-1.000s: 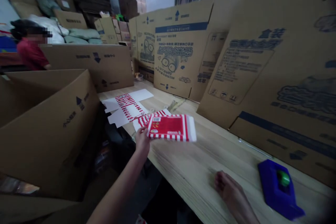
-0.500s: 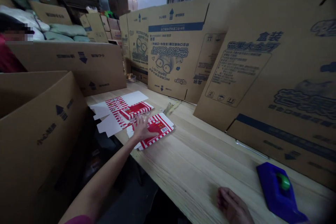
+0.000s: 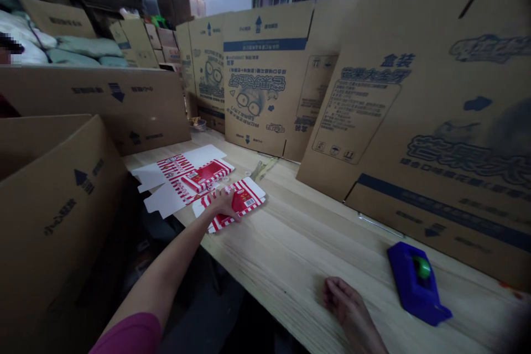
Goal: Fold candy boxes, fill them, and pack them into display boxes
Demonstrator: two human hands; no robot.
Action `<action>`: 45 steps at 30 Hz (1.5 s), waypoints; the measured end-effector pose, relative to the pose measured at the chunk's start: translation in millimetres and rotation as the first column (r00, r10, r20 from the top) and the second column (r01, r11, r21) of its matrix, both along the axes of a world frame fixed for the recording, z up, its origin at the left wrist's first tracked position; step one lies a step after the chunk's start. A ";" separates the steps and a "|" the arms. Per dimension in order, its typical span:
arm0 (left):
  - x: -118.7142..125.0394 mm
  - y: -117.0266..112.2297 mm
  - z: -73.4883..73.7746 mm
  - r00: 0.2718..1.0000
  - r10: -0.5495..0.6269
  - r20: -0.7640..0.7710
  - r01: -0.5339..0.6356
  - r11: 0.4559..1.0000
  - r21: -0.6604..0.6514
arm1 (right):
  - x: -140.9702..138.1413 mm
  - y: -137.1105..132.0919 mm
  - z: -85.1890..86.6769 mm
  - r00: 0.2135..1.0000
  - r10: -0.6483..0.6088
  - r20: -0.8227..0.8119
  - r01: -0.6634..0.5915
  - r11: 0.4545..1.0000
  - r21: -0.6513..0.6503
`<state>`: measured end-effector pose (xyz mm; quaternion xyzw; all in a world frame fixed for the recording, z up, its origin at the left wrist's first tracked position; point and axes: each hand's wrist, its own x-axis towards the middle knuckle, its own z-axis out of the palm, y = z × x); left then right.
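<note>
Set down now, the red-striped carton blank lies under the left hand, grip spread open.

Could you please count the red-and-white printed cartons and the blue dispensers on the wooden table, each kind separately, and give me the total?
Red-and-white cartons: 3
Blue dispenser: 1
Total: 4
</note>
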<state>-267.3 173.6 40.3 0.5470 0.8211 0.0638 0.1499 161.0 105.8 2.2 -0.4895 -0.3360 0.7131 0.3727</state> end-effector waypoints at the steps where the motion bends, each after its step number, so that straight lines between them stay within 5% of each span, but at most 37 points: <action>1: 1.0 -0.9 5.0 1.000 0.007 0.002 -0.007 1.000 0.015 | 0.1 -0.3 0.6 1.000 -0.001 -0.002 0.001 1.000 0.004; 8: 21.3 -24.8 60.2 1.000 0.009 0.000 -0.009 0.988 0.157 | -10.5 3.1 2.9 0.998 0.059 0.000 -0.058 0.993 0.106; 13: 102.3 -74.6 77.8 0.949 -0.229 0.215 0.129 0.909 0.397 | -53.3 0.5 38.7 0.981 0.153 -0.116 -0.113 0.949 0.294; 17: 178.8 -113.6 73.5 0.775 -0.352 0.524 -0.017 0.818 0.575 | -62.4 -8.2 64.7 0.945 0.256 -0.202 -0.145 0.884 0.444; 22: 221.8 -127.6 63.1 0.637 -0.327 0.698 -0.123 0.851 0.510 | -15.2 -24.3 62.3 0.987 0.122 -0.102 -0.061 0.883 0.466; 26: 235.1 -126.6 53.1 0.277 -0.208 0.938 -0.123 0.961 0.249 | 23.8 -31.7 52.3 0.997 0.015 0.074 -0.050 0.867 0.496; 28: 242.0 -129.1 49.2 0.159 -0.146 0.976 -0.139 0.976 0.168 | 35.7 -32.1 51.2 0.992 0.005 0.129 -0.071 0.860 0.505; 38: 253.2 -165.1 20.9 0.092 -0.169 0.981 -0.126 0.976 0.180 | 63.9 -19.6 48.0 0.988 0.049 0.147 -0.111 0.883 0.456; 45: 263.1 -157.5 19.8 -0.044 -0.290 0.956 -0.257 0.928 0.269 | 65.4 -66.6 24.6 0.940 0.338 -0.044 -0.321 0.920 0.223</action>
